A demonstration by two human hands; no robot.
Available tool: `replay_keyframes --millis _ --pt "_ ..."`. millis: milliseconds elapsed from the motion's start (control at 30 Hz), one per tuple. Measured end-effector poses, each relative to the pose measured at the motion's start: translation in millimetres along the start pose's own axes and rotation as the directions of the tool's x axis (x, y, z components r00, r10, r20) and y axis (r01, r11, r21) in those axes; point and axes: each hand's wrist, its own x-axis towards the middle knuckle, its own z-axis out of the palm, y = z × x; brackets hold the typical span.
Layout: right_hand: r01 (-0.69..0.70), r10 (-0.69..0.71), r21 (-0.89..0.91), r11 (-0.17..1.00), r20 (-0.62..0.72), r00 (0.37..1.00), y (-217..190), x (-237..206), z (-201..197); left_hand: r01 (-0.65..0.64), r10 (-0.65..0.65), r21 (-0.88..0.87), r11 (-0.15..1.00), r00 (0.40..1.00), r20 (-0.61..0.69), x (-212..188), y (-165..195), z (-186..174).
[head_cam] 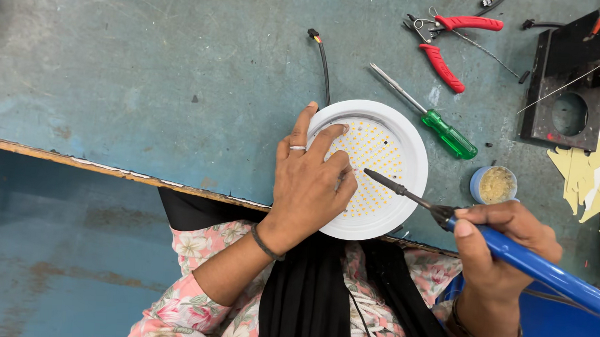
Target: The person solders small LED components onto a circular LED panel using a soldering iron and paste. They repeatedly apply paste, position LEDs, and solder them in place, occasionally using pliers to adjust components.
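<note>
A worn, scratched blue-green desk (pixel 148 58) with a chipped wooden front edge carries a round white lamp housing studded with small yellow diodes (pixel 375 169). Beyond it lie a green-handled screwdriver (pixel 429 114) and red-handled pliers (pixel 443 43). Right of the housing sit a small blue pot of yellowish paste (pixel 494 184), pale yellow card scraps (pixel 590 177) and a black block with a round hole (pixel 568 111).

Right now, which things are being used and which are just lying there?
In use: left hand steadying the round white LED light panel; right hand holding the blue-handled soldering iron.

Lying about: green screwdriver, red-handled pliers, small pot of flux, yellowish card scraps.
</note>
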Motion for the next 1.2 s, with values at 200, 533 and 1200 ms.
replay_keyframes --millis 200,533,1200 --pt "0.035 -0.031 -0.058 0.998 0.066 0.997 -6 10 7 0.011 -0.011 -0.011 1.000 1.000 -0.004 0 0 0" --pt "0.087 -0.058 -0.171 0.981 0.168 0.984 -27 32 16 0.004 -0.005 -0.010 1.000 1.000 -0.023 -1 -2 1" --pt "-0.124 0.141 0.151 0.981 -0.103 0.985 -34 28 6 0.002 -0.002 -0.009 1.000 1.000 -0.015 1 -1 0"
